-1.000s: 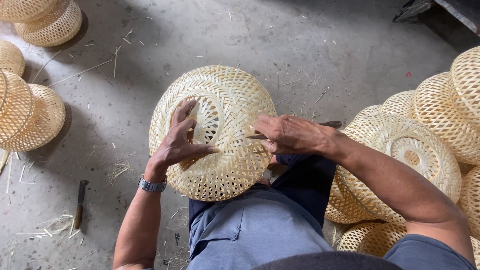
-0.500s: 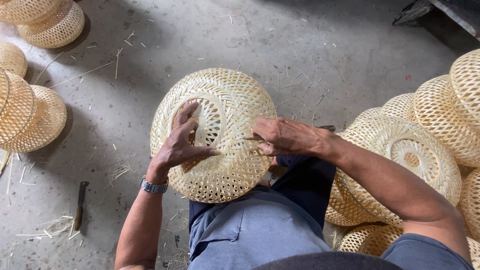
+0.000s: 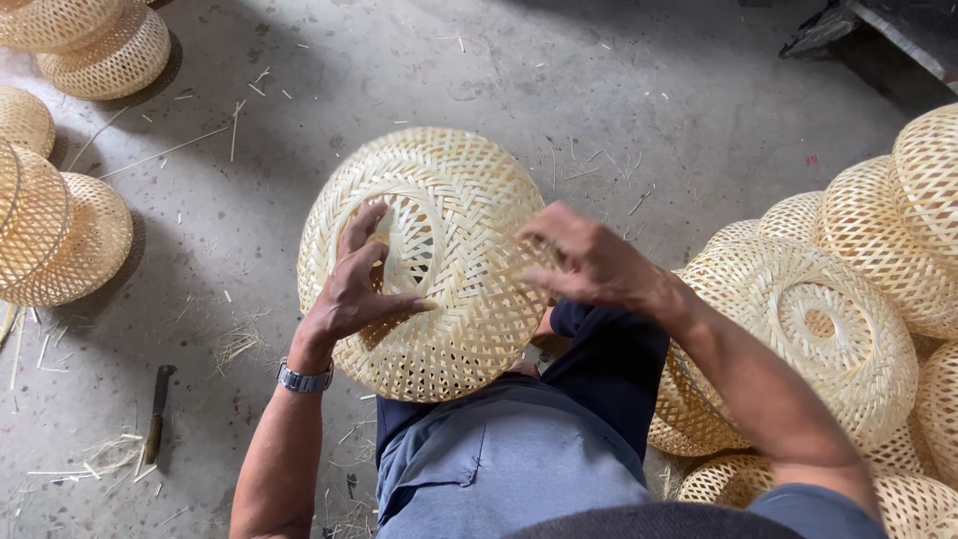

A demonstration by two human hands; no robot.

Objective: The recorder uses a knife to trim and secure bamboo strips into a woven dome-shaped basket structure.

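A round, pale woven bamboo basket [image 3: 459, 200] rests on my lap, its open-weave shell facing up with a round hole near its left side. My left hand [image 3: 354, 289] lies spread on the basket beside that hole, thumb pointing right, a metal watch on the wrist. My right hand [image 3: 589, 265] presses on the basket's right edge with fingers bent down onto the weave. In the earlier frames this hand held a thin tool; whether it still does is hidden now.
Similar woven baskets [image 3: 798, 319] are piled at my right, and more baskets [image 3: 60, 230] sit at the left and top left. A knife with a dark handle [image 3: 157, 414] lies on the concrete floor [image 3: 559, 80] among bamboo slivers.
My right hand has moved left along the basket's edge and its fingers have curled onto the weave. The thin tool seen in it earlier no longer shows. The basket has shifted a little.
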